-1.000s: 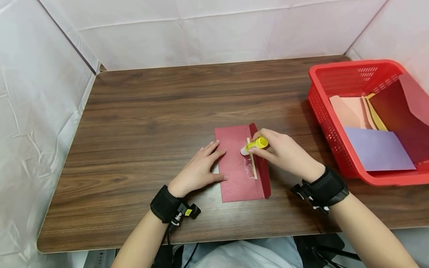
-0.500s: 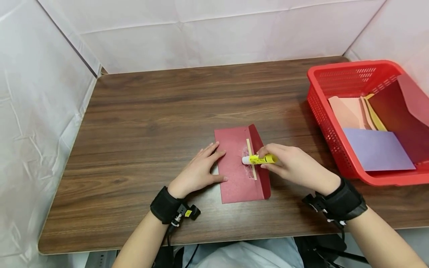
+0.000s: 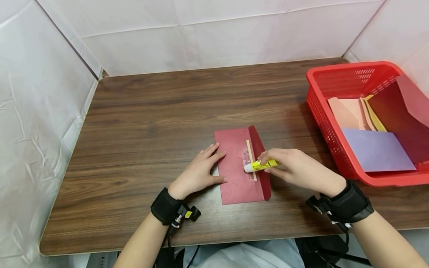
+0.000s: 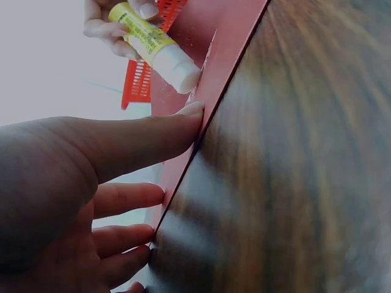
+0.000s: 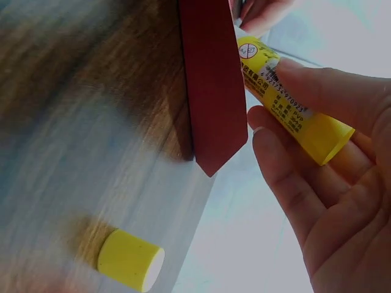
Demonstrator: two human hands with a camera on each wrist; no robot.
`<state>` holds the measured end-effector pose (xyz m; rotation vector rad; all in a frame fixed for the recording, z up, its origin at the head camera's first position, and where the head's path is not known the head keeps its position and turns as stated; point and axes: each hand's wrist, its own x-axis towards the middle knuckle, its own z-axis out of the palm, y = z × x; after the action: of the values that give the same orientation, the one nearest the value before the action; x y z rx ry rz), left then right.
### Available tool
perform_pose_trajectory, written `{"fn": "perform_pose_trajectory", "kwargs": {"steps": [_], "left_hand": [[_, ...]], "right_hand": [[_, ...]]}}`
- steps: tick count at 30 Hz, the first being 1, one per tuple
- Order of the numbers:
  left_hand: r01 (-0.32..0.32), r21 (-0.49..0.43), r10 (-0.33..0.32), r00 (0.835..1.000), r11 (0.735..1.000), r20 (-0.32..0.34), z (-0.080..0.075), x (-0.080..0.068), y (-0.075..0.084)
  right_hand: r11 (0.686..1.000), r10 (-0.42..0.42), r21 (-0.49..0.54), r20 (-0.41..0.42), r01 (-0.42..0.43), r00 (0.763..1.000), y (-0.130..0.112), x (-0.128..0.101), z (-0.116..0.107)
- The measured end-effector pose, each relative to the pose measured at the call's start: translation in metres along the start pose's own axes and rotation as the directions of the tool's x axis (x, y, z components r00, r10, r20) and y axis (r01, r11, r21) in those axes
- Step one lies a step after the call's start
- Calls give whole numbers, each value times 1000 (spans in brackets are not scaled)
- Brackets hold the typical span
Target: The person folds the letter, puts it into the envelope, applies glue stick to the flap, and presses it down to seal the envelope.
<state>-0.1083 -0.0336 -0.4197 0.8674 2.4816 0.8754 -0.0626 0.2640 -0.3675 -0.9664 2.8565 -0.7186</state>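
Observation:
A dark red envelope [image 3: 232, 186] lies on the wooden table, its flap [image 3: 264, 184] folded partly up on the right. Along the flap's crease runs a narrow pale strip [image 3: 249, 149], and smeared glue shows on the paper beside it. My left hand [image 3: 197, 173] rests on the envelope's left side, fingers spread and thumb on the paper. Between thumb and fingers my right hand [image 3: 295, 167] holds a yellow glue stick [image 3: 263, 165] tilted, its white end at the glue smear. In the right wrist view, the yellow cap [image 5: 128, 259] is on the table.
A red plastic basket [image 3: 323, 126] stands at the right of the table. In it are a purple sheet or envelope [image 3: 378, 150], peach envelopes [image 3: 345, 113], a yellow piece [image 3: 375, 115] and a dark red one [image 3: 392, 104]. White sheets wall the table's back and sides.
My right hand has drawn the glue stick along the strip toward my body, turning it to lie more crosswise. The left hand stays in place on the envelope.

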Motion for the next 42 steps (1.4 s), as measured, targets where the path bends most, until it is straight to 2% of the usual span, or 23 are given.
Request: {"fn": "perform_pose_trajectory", "kwargs": {"steps": [13,17,25,36,42], "left_hand": [[-6,-9,6,1000,1000,2,2,0,-1],[-4,-10,4,1000,1000,8,4,0,-1],[-12,-15,12,1000,1000,-1,2,0,-3],[-17,2,17,1000,1000,0,1,1,-4],[-22,16,22,1000,1000,-11,3,2,-5]], "right_hand": [[997,68,-34,-87,-71,994,13,34,0],[995,82,-46,-99,-87,992,16,37,1],[994,99,-36,-36,-100,994,6,39,-1],[999,44,5,68,-45,997,-15,20,-5],[999,17,39,85,-20,996,-15,19,-8]]}}
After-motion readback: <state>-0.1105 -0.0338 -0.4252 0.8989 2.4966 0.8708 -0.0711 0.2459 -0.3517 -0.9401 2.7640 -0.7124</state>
